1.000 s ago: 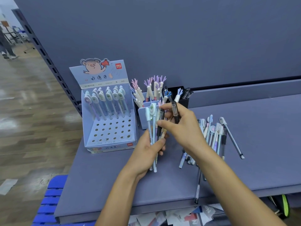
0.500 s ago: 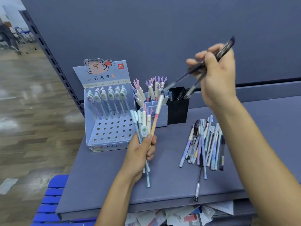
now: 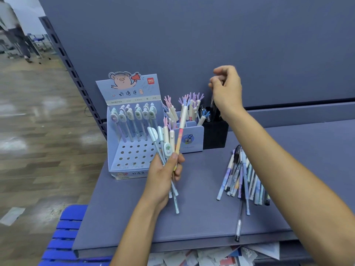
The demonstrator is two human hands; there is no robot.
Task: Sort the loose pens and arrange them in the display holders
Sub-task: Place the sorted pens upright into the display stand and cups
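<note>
Left grip [image 3: 163, 175] is closed round a fanned bundle of pens [image 3: 169, 139], caps up, held low on the barrels, tips poking out below the palm. It's raised in front of the pig display box [image 3: 132, 152].

Right grip [image 3: 227, 91] is up over the black cup [image 3: 215, 137], fingers curled into a pinch. A dark pen [image 3: 212, 102] looks to be hanging from it, tip down into the cup. That bit is blurred, so I'm not certain.

Loose pile [image 3: 244, 175] lies on the counter [image 3: 134, 217] under the right forearm, barrels roughly parallel. One clear pen [image 3: 238, 225] lies apart, its end at the front edge.

Handling, my read:
- Light, stiff, smooth plastic barrels. They'll roll on a flat counter, and the one at the edge could go over.
- The bundle is the weak point: several round barrels in one fist, so they can slide past each other and drop out of the bottom if it loosens.
- The shaped caps, ovals in the box and antlers in the small blue holder [image 3: 192, 141], look like the snaggy, breakable end. Take them mid-barrel, not by the cap.
- The box holes are tight singles, so go tip first, one pen at a time, pinched near the upper barrel for aim.
- The cup is forgiving; just drop them in.
</note>
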